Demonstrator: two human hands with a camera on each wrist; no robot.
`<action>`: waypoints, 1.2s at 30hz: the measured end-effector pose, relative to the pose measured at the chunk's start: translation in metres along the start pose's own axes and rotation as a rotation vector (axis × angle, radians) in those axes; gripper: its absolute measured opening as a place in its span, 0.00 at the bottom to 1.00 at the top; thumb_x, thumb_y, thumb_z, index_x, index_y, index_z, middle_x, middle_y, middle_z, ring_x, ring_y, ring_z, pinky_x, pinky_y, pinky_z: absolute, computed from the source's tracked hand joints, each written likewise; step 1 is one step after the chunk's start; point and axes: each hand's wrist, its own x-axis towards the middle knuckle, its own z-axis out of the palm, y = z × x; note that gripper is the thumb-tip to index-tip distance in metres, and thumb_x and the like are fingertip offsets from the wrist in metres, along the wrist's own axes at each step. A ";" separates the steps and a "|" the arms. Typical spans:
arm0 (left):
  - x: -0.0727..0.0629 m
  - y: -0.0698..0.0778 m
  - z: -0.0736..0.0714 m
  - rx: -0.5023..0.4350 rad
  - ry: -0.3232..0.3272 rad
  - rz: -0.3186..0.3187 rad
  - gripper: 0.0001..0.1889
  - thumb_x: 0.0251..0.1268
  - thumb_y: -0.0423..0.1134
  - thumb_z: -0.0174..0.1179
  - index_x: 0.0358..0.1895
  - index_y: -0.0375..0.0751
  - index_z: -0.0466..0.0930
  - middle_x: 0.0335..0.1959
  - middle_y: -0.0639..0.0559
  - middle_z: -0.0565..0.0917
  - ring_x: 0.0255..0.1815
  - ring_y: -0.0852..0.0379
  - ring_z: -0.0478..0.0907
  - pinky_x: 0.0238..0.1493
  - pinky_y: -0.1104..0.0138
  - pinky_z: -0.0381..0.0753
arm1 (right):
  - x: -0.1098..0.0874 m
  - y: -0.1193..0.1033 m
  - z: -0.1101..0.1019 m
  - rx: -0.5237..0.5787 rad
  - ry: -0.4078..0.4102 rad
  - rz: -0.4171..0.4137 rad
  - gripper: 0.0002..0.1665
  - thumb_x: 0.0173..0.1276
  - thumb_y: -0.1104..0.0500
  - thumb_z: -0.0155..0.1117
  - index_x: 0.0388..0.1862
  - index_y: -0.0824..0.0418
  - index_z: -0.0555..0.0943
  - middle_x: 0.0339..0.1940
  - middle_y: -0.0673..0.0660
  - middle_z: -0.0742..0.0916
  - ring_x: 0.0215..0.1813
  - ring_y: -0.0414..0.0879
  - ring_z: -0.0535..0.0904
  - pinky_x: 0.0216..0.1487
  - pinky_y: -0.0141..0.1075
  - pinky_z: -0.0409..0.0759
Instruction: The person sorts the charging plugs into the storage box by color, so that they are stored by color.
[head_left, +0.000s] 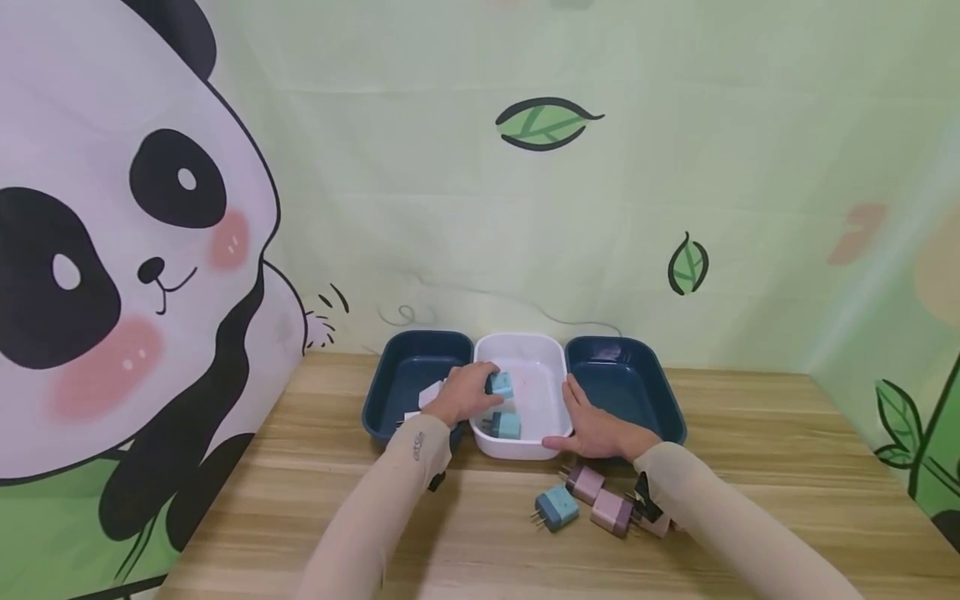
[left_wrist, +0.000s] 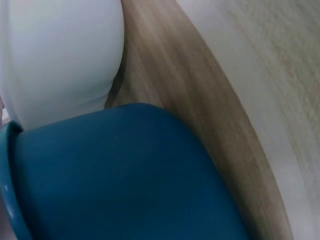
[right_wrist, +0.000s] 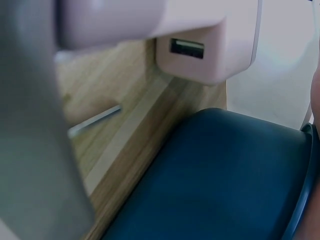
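Observation:
Over the left part of the white tray (head_left: 519, 451), my left hand (head_left: 463, 392) pinches a light-blue plug charger (head_left: 501, 384) between thumb and fingers. Another blue charger (head_left: 507, 426) lies in the same tray, just below that hand. My right hand (head_left: 600, 427) rests against the tray's right side, its fingers extended along the rim and the thumb near the front corner. In the left wrist view only the outer walls of the white tray (left_wrist: 62, 55) and a dark blue tray (left_wrist: 120, 175) show; the hand is hidden there.
White chargers (head_left: 430, 394) lie in the left dark blue tray (head_left: 372, 398), partly behind my left hand. A second dark blue tray (head_left: 670, 392) stands at right. In front, a blue charger (head_left: 557, 507) and several pink ones, including one pink charger (head_left: 612, 511), lie on the wooden table (head_left: 757, 467).

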 end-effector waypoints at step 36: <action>-0.005 -0.003 0.001 0.078 -0.005 0.064 0.23 0.62 0.46 0.62 0.60 0.46 0.75 0.55 0.51 0.79 0.57 0.53 0.72 0.63 0.57 0.62 | 0.001 0.000 0.000 -0.023 0.001 0.003 0.68 0.59 0.31 0.59 0.74 0.70 0.34 0.75 0.65 0.36 0.74 0.63 0.45 0.68 0.54 0.56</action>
